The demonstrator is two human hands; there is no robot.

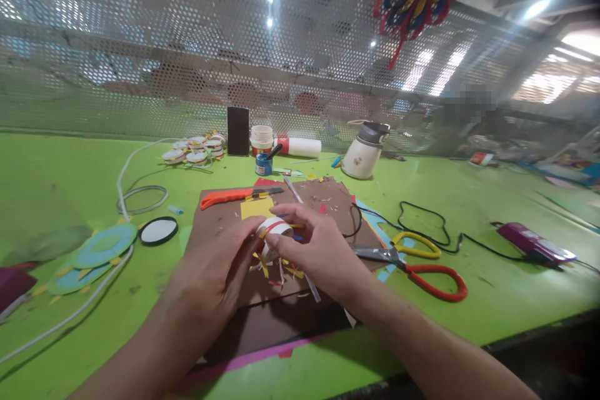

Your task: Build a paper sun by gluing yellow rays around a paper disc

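Note:
Between my two hands is a small white paper ring (276, 227) with a red stripe round it, held above a brown board (215, 225). My left hand (220, 262) grips its left side with the fingertips. On its right side, the thumb and fingers of my right hand (319, 244) close round it. Yellow and white paper scraps (281, 272) show below the ring. Behind my hands lie a yellow paper square (257, 208) and an orange-handled utility knife (229, 197). Scissors (398, 257) with red and yellow handles rest right of my right hand.
Several striped paper rings (197, 149) sit at the back left, near an upright phone (238, 131). A blue jar (264, 165) and a white bottle (360, 153) stand at the back. A purple device (532, 242) with a black cord lies right; blue-green paper discs (105, 245) lie left.

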